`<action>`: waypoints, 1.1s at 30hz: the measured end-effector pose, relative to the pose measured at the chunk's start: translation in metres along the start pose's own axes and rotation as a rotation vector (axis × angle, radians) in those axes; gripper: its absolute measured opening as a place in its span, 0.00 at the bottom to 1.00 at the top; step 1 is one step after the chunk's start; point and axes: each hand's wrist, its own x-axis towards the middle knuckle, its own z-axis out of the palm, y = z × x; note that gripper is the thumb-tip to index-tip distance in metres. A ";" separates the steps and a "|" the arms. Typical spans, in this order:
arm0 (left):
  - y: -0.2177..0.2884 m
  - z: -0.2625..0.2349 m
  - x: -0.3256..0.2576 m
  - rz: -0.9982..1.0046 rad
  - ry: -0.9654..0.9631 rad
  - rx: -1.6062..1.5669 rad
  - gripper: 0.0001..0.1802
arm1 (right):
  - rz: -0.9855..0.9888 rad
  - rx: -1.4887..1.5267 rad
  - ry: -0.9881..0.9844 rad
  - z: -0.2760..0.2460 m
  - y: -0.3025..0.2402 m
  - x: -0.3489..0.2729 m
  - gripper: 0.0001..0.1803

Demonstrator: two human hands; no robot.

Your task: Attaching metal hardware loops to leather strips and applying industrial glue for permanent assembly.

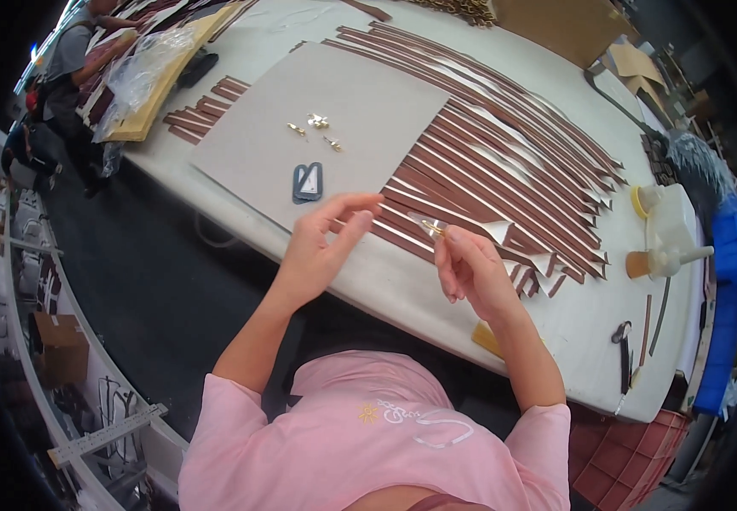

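gold clip [433, 226] pinched, right hand [473, 271] fingertips

On the white bench [402, 294], a flat grey cardboard sheet [334, 128] lay left of fanned brown leather strips [504, 162]. Small gold metal fittings [317, 122] sat on the sheet; a white plastic glue bottle [666, 226] stood far right.

A white glue bottle [669, 228] stands at three o'clock; scissors [623, 351] lie at four; a clear plastic bag [141, 72] sits at ten.

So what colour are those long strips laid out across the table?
Dark reddish brown strips, some showing pale undersides; clearest in the head view.
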 end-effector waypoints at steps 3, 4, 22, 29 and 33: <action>0.007 0.035 0.003 -0.093 -0.156 -0.217 0.12 | -0.009 -0.158 0.007 -0.003 -0.002 -0.009 0.22; 0.008 0.044 0.004 -0.145 -0.176 -0.354 0.10 | -0.008 -0.152 0.019 -0.005 -0.002 -0.013 0.22; -0.030 -0.035 0.038 0.095 0.165 0.437 0.18 | -0.265 -0.118 0.264 -0.006 0.008 -0.012 0.06; -0.033 -0.074 0.065 -0.266 -0.068 0.950 0.26 | -0.232 -0.201 0.169 -0.006 0.016 -0.017 0.07; -0.041 -0.070 0.070 -0.268 -0.060 0.988 0.26 | -0.227 -0.195 0.166 -0.011 0.020 -0.019 0.07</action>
